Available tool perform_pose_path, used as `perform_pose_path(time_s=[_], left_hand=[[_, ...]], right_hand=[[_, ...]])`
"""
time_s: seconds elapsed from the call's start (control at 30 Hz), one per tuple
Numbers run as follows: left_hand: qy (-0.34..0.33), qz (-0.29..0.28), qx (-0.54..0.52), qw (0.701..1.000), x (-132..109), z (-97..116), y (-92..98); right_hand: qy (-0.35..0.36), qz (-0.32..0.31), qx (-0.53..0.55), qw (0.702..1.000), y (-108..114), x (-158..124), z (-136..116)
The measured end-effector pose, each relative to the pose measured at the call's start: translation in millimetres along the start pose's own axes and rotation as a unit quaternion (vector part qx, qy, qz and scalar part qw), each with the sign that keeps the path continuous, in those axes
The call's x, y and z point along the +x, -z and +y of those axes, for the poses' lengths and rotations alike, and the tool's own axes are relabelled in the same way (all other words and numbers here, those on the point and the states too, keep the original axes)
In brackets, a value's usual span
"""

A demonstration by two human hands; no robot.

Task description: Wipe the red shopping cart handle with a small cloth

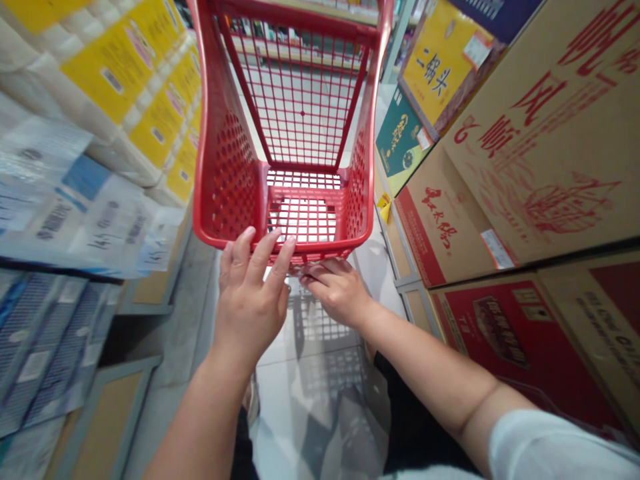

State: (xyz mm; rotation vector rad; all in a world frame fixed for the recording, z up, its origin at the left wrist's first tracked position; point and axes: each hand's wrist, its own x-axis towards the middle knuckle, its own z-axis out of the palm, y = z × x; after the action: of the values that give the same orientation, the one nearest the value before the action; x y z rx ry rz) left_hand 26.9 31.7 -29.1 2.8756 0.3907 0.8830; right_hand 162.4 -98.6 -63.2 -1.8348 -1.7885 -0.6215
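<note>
A red plastic shopping cart (285, 248) stands in front of me, with a grid floor and perforated side walls; nothing lies in its basket. My left hand (253, 280) is at its near rim, fingers stretched out and apart, with the fingertips over the edge. Beside it, just below the rim, my right hand (337, 290) has its fingers curled together. Something small may be between those fingers, but it is too unclear to name. The underside of both hands is hidden.
On the left, yellow-and-white packs (115, 73) are stacked above white plastic packages (100, 217) and blue-grey packs (50, 340). Cardboard cartons (560, 147) and a red box (520, 347) line the right side. Tiled floor (280, 380) runs between; shelves (310, 50) stand ahead.
</note>
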Motion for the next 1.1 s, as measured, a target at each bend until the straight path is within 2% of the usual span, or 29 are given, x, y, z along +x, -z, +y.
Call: perform_pose_path(time_s=[0.17, 0.3, 0.47, 0.6, 0.77, 0.87, 0.93, 1.1], left_hand=[[0.0, -0.001, 0.0, 1.0, -0.1, 0.3, -0.4], [0.003, 0.0, -0.003, 1.0, -0.4, 0.2, -0.3], [-0.001, 0.001, -0.001, 1.0, 0.0, 0.4, -0.7], [0.001, 0.0, 0.002, 1.0, 0.1, 0.8, -0.9], [0.002, 0.001, -0.013, 1.0, -0.1, 1.2, -0.8], [0.003, 0.001, -0.017, 1.0, -0.1, 1.7, -0.4], [0.006, 0.0, -0.018, 1.0, -0.1, 1.8, -0.3], [0.008, -0.003, -0.023, 1.0, -0.5, 1.3, -0.7]], right_hand=[[-0.007, 0.047, 0.008, 0.999, 0.3, 1.5, 0.9], [0.0, 0.029, 0.01, 1.0, 1.8, 0.0, -0.1], [-0.031, 0.071, -0.003, 0.997, 3.4, -3.6, 0.0], [-0.013, 0.005, 0.009, 1.0, -0.2, -4.7, 2.3], [-0.017, 0.034, 0.027, 0.999, -0.2, -5.2, 2.3], [-0.022, -0.015, 0.022, 0.999, 0.4, -3.3, 1.0], [-0.014, -0.026, 0.032, 0.999, 1.7, -1.8, 0.4], [-0.007, 0.065, 0.017, 0.998, 2.9, -0.8, 2.6]])
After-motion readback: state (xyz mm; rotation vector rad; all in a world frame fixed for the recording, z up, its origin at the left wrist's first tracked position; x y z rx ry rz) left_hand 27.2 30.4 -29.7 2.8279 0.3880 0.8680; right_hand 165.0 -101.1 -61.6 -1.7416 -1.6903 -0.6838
